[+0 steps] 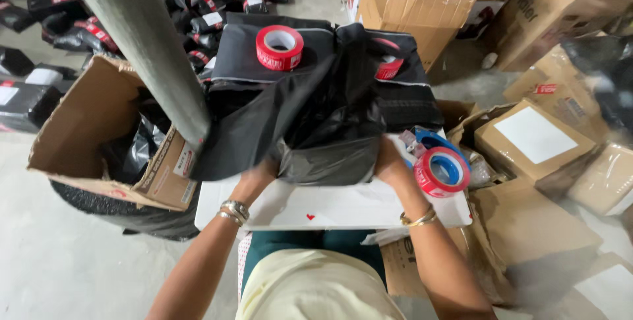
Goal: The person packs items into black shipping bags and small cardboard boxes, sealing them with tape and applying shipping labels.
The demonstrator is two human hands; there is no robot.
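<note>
I am gripping a black bag (326, 155) on the white table (343, 211), in front of me, my left hand (260, 173) clamped on its left side and my right hand (389, 160) on its right, fingers partly hidden under the plastic. I judge I am bagging a parcel; next calls for folding the loose flap down. A red tape roll (440, 171) is lying just right.

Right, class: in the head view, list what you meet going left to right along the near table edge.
Open cardboard box → left hand → black plastic bag → right hand → red and blue tape roll → sealed cardboard box.
</note>
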